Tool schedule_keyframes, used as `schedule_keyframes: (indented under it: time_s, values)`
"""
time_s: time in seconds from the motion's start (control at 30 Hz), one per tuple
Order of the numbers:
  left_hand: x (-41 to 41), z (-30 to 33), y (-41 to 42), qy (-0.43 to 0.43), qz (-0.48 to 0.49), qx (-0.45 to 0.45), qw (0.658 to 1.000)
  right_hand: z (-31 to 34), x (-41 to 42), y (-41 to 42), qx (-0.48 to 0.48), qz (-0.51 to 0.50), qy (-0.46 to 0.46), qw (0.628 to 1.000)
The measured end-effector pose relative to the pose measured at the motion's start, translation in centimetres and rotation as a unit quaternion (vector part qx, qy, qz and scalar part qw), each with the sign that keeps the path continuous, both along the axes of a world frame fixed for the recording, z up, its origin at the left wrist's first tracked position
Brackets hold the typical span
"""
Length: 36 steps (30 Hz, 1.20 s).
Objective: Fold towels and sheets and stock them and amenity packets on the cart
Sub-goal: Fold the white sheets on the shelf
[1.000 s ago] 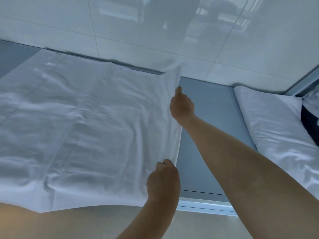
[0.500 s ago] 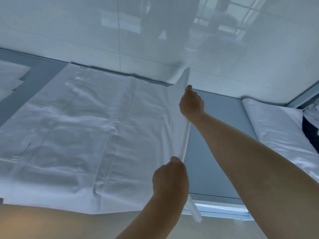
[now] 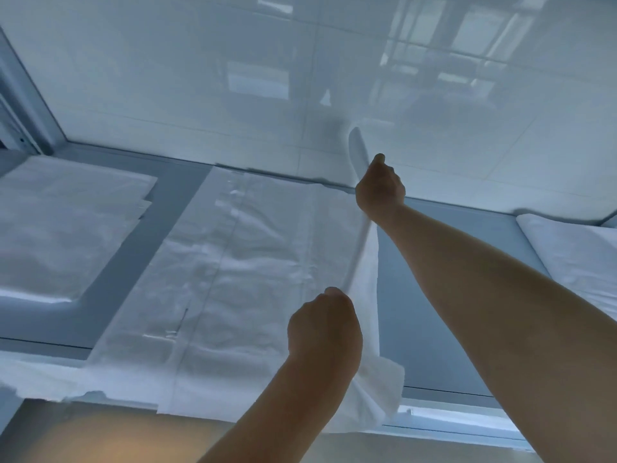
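Far left: folded white linen stack (image 3: 66, 225) lies flat on the grey table (image 3: 430, 295), well apart from both hands. A strip of bare table separates it from the sheet.

Centre: white sheet (image 3: 240, 289) spread flat on the table, far edge at the base of the glossy white tiled wall (image 3: 233, 78), near edge hanging over the table's near edge. Creases run near-to-far through it.

Sheet's right edge is lifted off the table, held between both hands.

Left hand (image 3: 325, 332): near side, fist-like, fingers curled round the lifted edge at its near end. Loose near-right corner of the sheet drops below and right of this hand, over the table edge.

Right hand (image 3: 380, 187): far side, near the wall, fingers curled, gripping the same edge at its far end. Far corner of the sheet sticks up above this hand against the wall.

Edge runs taut between the hands.

Far right: white bedding pile (image 3: 574, 259) on the table, right of the right forearm, apart from the sheet.
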<state>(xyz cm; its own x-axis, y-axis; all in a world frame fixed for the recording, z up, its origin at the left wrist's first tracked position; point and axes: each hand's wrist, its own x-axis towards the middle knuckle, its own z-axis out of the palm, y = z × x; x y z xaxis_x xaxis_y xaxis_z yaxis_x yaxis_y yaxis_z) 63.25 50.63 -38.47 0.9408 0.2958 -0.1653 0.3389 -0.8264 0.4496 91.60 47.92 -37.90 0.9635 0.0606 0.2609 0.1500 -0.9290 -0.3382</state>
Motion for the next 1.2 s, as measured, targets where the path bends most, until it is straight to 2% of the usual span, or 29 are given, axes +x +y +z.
schedule_keyframes:
  time_s: [0.27, 0.37, 0.47, 0.57, 0.67, 0.73, 0.83, 0.97, 1.13, 1.2]
  values:
    - [-3.2, 2.1, 13.3, -0.072, 0.059, 0.042, 0.995, 3.0, -3.0, 13.9, 0.025, 0.044, -0.012, 0.999]
    - [-4.6, 1.9, 20.1, -0.071, 0.096, 0.069, 0.99, 3.7, -4.6, 20.5, 0.043, 0.06, -0.011, 0.997]
    - [-6.2, 0.2, 27.1, -0.026, 0.149, 0.074, 0.986, 3.1, -6.8, 27.2, 0.073, 0.085, 0.029, 0.993]
    - [-8.4, -3.9, 32.5, 0.106, 0.174, 0.003, 0.979, -1.6, -10.0, 31.7, 0.033, 0.13, 0.088, 0.987]
    - [-10.8, -8.4, 33.6, 0.188, 0.164, -0.023, 0.968, -8.0, -13.0, 30.4, -0.056, 0.162, 0.114, 0.979]
    - [-11.7, -10.9, 33.4, 0.178, 0.169, -0.011, 0.969, -11.9, -14.2, 27.7, -0.115, 0.162, 0.133, 0.971]
    - [-11.6, -12.9, 32.1, 0.138, 0.184, 0.007, 0.973, -16.1, -14.5, 22.6, -0.146, 0.166, 0.159, 0.962]
    - [-10.4, -14.0, 31.2, 0.118, 0.202, 0.04, 0.971, -18.9, -14.9, 18.5, -0.135, 0.216, 0.129, 0.958]
    - [-10.4, -14.8, 31.6, 0.086, 0.212, 0.027, 0.973, -20.8, -15.2, 17.2, -0.09, 0.232, 0.086, 0.965]
    - [-10.7, -14.7, 31.5, 0.045, 0.21, 0.026, 0.976, -20.9, -14.9, 17.2, -0.086, 0.237, 0.084, 0.964]
